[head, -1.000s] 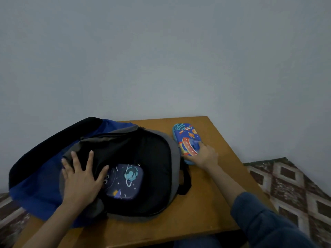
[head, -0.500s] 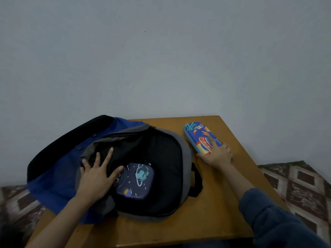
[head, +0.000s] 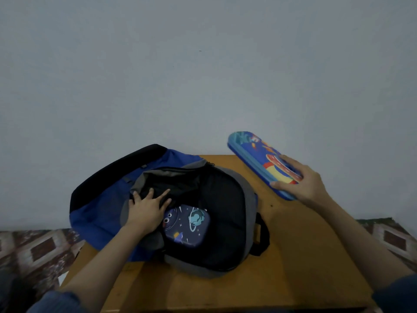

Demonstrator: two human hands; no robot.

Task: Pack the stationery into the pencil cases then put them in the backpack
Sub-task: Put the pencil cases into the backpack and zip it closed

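A blue, black and grey backpack [head: 99,199] lies open on the wooden table [head: 293,256]. Inside its dark main compartment rests a navy pencil case [head: 189,224] printed with a planet and a cartoon face. My left hand [head: 146,206] presses flat on the backpack's inner flap, fingers spread, just left of that case. My right hand [head: 304,184] grips a long blue pencil case [head: 255,152] with a rocket print by its near end. That case is lifted off the table, tilted, to the right of the backpack.
A plain grey wall rises behind the table. Patterned brown floor tiles [head: 40,247] show on both sides. The backpack's black carry handle [head: 261,236] sticks out on the right over the tabletop.
My right hand has closed on the blue rocket case and lifted it off the table, up and to the right. The left hand has stayed on the backpack flap.
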